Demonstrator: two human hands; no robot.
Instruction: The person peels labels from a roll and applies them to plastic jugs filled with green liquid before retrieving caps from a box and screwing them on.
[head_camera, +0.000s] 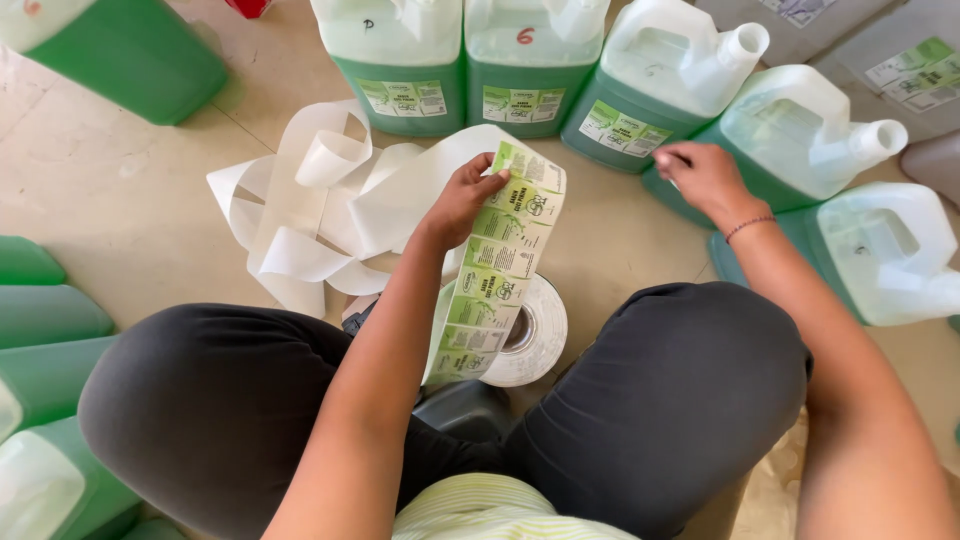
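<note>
My left hand (462, 200) grips a strip of green labels (500, 270) near its top, with the strip running down to a white label roll (530, 340) standing between my knees. My right hand (705, 175) presses flat on the side of a green-filled jug (790, 140), fingers spread over its surface. A loose tangle of bare white backing paper (300, 210) lies on the floor just left of the left hand.
Several translucent jugs of green liquid ring me: two labelled ones (450, 70) ahead, a third labelled jug (660, 80) tilted to the right, another jug (890, 250) at far right, more jugs (40, 380) at left. Beige tile floor (120, 190) lies under everything.
</note>
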